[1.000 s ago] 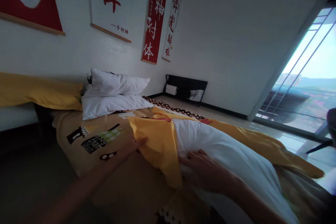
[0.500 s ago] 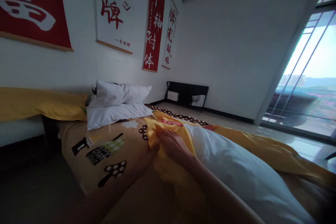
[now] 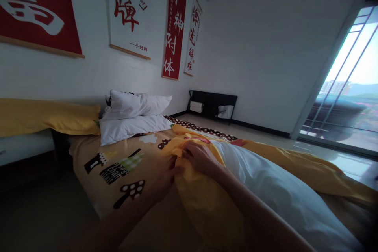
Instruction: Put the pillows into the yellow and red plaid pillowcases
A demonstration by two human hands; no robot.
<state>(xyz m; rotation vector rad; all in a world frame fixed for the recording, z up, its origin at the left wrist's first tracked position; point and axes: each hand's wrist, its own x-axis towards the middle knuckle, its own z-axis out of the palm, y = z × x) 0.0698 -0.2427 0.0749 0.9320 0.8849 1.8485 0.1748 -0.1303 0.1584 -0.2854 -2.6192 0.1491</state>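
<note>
Head view: left hand (image 3: 169, 170) pinching the folded edge of the yellow cover (image 3: 203, 201), fingers (image 3: 175, 162) closed on the cloth. Right hand (image 3: 198, 156) just beside, fingers curled together on the same fold, gripping it. Cover lying on the bed (image 3: 97, 181), wrapped partly over a white duvet (image 3: 274, 193) right of the hands. White pillows (image 3: 132, 116) stacked beyond the hands, by the wall. Fingertips partly buried in cloth; forearms dim, cut off at bottom.
</note>
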